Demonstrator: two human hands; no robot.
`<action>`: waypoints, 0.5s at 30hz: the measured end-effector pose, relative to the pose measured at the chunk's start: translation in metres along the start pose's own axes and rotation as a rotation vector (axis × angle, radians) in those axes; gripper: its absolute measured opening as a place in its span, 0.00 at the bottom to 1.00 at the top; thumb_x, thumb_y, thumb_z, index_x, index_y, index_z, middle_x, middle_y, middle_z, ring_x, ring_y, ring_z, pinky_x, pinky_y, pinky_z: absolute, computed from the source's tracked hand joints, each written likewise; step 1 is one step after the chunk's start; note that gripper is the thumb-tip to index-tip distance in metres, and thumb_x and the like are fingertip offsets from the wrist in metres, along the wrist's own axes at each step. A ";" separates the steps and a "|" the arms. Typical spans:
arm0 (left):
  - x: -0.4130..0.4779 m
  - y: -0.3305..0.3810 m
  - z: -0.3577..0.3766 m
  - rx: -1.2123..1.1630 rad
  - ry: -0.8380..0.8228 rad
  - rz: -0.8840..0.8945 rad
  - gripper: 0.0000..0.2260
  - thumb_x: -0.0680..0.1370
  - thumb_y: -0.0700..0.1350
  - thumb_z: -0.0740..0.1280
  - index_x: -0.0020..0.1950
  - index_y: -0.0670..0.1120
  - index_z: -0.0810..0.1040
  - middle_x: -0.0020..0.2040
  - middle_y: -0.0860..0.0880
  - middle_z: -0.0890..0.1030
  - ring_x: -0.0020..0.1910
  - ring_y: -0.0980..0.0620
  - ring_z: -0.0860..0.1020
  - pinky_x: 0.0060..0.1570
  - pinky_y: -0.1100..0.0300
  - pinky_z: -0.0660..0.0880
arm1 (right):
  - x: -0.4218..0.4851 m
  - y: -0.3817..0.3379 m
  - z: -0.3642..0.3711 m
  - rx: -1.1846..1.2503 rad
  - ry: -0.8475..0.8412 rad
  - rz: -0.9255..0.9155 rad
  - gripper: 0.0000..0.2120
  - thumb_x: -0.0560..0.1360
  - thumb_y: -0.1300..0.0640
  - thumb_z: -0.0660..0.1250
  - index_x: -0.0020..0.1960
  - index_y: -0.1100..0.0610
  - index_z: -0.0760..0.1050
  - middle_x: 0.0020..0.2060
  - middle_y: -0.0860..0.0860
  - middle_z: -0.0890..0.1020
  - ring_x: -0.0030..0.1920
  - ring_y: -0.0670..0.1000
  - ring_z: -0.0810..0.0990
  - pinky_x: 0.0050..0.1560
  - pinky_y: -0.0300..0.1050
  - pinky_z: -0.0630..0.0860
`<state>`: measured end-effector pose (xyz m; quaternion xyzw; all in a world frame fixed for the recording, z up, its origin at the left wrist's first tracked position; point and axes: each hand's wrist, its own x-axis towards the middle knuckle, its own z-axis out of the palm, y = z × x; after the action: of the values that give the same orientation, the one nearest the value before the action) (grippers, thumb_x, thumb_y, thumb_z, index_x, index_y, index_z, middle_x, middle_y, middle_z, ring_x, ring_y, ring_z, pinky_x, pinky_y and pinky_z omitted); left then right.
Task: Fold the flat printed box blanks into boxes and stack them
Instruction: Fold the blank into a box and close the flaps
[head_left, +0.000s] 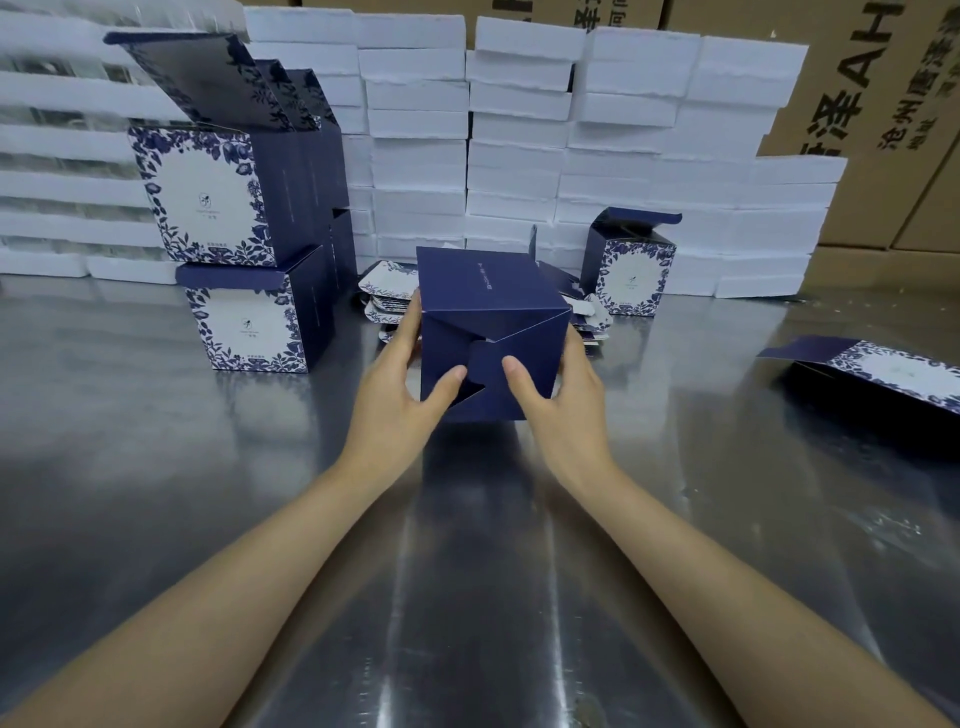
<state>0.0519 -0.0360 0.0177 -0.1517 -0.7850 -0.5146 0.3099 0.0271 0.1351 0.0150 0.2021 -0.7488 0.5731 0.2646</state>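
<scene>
The steel surface (467, 571) is smooth and shiny, so card will likely slide on it. Above it the left hand (410, 374) and right hand (556, 384) hold the box (493, 312) in the air, base toward the camera. Each grip is closed round a side wall, fingers behind, thumbs pressing the interlocking base flaps.

The box is thin navy card, matt, square-edged and crisp at the creases. I judge it very light and hollow, stiff along the folds yet easy to dent on a panel. It is best held by the side walls near the corners, pushing flaps only at their middle.

Just behind it lies a loose pile of blanks (387, 296), white with blue floral print. To the left stands a stack (244, 312) of finished boxes, lids up. A single box (628, 270) stands to the right, and a flat blank (883, 374) lies at the far right. Behind all are plain white cartons (519, 130) and brown corrugated cases (857, 104).
</scene>
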 end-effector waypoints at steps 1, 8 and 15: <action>0.000 0.001 -0.001 0.006 0.004 0.006 0.32 0.78 0.42 0.69 0.79 0.51 0.59 0.71 0.59 0.71 0.68 0.63 0.71 0.69 0.61 0.67 | 0.001 0.000 0.000 -0.017 0.014 -0.001 0.23 0.76 0.50 0.67 0.70 0.51 0.67 0.61 0.44 0.77 0.60 0.42 0.76 0.60 0.37 0.73; -0.001 0.001 0.001 0.010 0.002 0.051 0.33 0.77 0.43 0.70 0.78 0.50 0.60 0.73 0.56 0.70 0.70 0.58 0.70 0.70 0.52 0.68 | 0.003 0.003 -0.002 -0.100 0.096 -0.004 0.20 0.78 0.50 0.65 0.67 0.53 0.69 0.59 0.47 0.78 0.57 0.44 0.76 0.59 0.43 0.73; 0.001 0.000 0.000 -0.068 -0.028 0.017 0.28 0.80 0.53 0.64 0.78 0.49 0.60 0.74 0.54 0.69 0.70 0.57 0.70 0.71 0.49 0.67 | 0.001 0.005 -0.003 -0.066 0.034 -0.006 0.25 0.77 0.44 0.63 0.71 0.52 0.66 0.65 0.46 0.75 0.64 0.45 0.73 0.65 0.50 0.71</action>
<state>0.0513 -0.0363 0.0180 -0.1757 -0.7701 -0.5361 0.2979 0.0239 0.1391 0.0122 0.1858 -0.7621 0.5505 0.2858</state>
